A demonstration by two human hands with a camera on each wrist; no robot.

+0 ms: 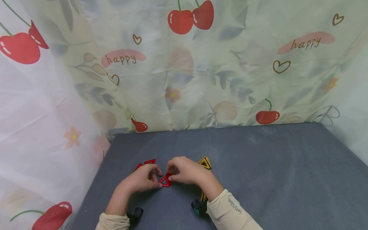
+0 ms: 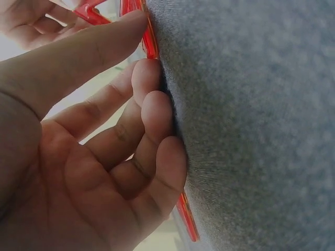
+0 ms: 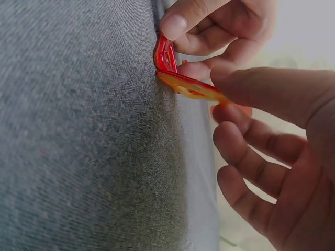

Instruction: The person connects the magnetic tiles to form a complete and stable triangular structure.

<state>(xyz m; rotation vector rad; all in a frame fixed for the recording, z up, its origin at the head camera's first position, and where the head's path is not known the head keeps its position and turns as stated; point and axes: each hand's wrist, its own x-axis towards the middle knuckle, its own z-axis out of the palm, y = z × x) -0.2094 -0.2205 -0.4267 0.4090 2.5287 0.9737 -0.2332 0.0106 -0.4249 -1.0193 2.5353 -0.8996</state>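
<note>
In the head view my left hand (image 1: 141, 179) and right hand (image 1: 187, 170) meet over the table. Between them is a red triangular tile frame (image 1: 165, 181). The right wrist view separates two tiles: one red triangular tile (image 3: 165, 55) stands low on the table under the left thumb and fingers. A second red-orange triangular tile (image 3: 194, 89) slants up from it, its lower end touching the first. My right thumb and index finger pinch the second tile's upper end; the other fingers are loosely bent. The left wrist view shows my left thumb against a red tile (image 2: 148, 37).
Two more red tiles lie behind my left hand, one red tile (image 1: 150, 161) farther back and another red tile (image 1: 138, 166) partly hidden. Yellow triangular tiles (image 1: 205, 162) lie beyond my right forearm, with another yellow piece (image 1: 203, 196) near the wrist. A patterned curtain (image 1: 201, 80) borders the dark table (image 1: 273, 179).
</note>
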